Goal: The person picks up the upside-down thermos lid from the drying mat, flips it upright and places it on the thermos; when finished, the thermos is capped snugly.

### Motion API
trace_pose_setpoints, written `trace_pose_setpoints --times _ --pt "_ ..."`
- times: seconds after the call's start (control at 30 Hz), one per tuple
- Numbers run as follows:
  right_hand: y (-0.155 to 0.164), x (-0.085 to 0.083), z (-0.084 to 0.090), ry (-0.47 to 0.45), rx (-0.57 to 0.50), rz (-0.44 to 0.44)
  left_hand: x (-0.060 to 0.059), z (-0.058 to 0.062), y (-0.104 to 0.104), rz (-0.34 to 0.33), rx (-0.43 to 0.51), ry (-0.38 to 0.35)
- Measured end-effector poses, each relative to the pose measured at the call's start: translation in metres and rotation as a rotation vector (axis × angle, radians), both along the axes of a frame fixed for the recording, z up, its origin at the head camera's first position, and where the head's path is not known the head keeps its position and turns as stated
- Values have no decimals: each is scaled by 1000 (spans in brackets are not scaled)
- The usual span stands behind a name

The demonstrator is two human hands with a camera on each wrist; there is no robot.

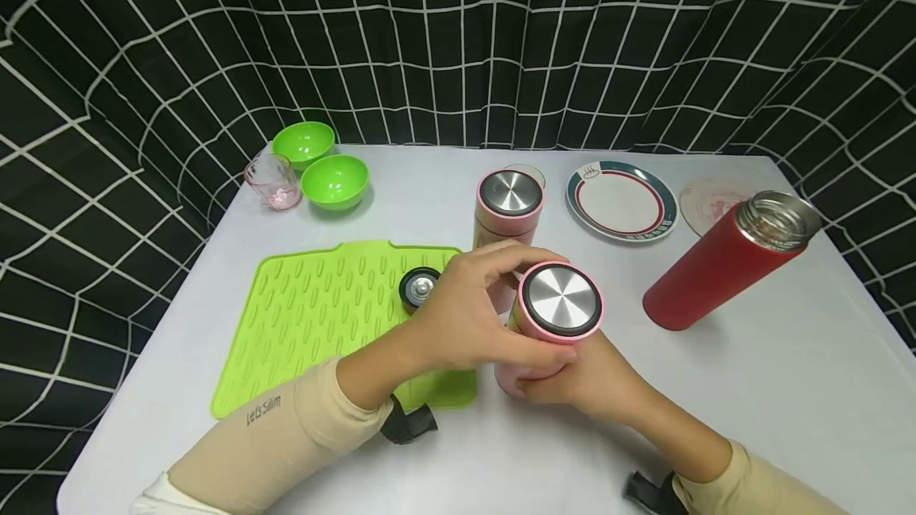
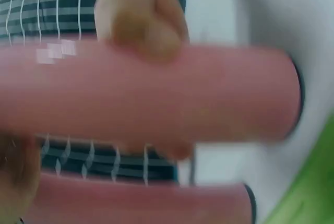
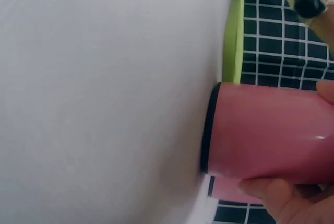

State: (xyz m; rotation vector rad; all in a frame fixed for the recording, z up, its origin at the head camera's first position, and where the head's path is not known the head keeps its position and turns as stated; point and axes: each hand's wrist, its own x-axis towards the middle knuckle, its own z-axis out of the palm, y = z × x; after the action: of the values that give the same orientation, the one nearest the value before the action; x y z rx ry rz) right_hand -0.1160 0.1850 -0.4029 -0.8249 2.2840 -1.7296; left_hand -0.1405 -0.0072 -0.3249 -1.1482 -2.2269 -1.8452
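Note:
A pink vacuum flask (image 1: 560,300) with a steel-topped, black-ringed lid stands upright in front of me, between both hands. My left hand (image 1: 475,300) grips it near the top, fingers behind and thumb across the front of the lid's rim. Lower down, my right hand (image 1: 590,372) holds the flask's pink body (image 3: 271,132). In the left wrist view, the right hand (image 2: 143,20) wraps the middle of the body. A second pink flask (image 1: 510,205) with a similar lid stands just behind, partly hidden by my left hand.
A green ridged mat (image 1: 322,324) lies left, with a round black stopper (image 1: 420,288) on it. Two green bowls (image 1: 335,181) and a pinkish glass (image 1: 275,183) stand back left. At right are a rimmed plate (image 1: 622,201), a pale plate (image 1: 712,201) and an uncapped red flask (image 1: 716,269).

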Motion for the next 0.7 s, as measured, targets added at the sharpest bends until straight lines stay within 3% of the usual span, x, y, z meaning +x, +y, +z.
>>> trace_pose_setpoints --times 0.07,0.13,0.27,0.37,0.43,0.57,0.63,0.7 --pt "-1 -4 0 3 -12 26 -5 0 -5 -79 -4 -40" --pt "-2 -6 -1 17 -17 50 -6 1 -7 -97 -33 -51" --pt "-4 -7 -1 30 6 46 3 2 -2 51 -82 47" --pt "-3 -5 1 20 37 17 8 2 3 114 -13 48" --pt "-1 -4 1 4 45 3 6 2 2 70 46 11" --pt "4 -4 1 4 70 -2 -3 -4 -1 -123 151 -123" --pt "6 -4 0 16 88 -3 -4 -5 -1 -154 130 -141" --pt "6 -4 -1 26 83 13 -1 -4 0 -125 88 -127"
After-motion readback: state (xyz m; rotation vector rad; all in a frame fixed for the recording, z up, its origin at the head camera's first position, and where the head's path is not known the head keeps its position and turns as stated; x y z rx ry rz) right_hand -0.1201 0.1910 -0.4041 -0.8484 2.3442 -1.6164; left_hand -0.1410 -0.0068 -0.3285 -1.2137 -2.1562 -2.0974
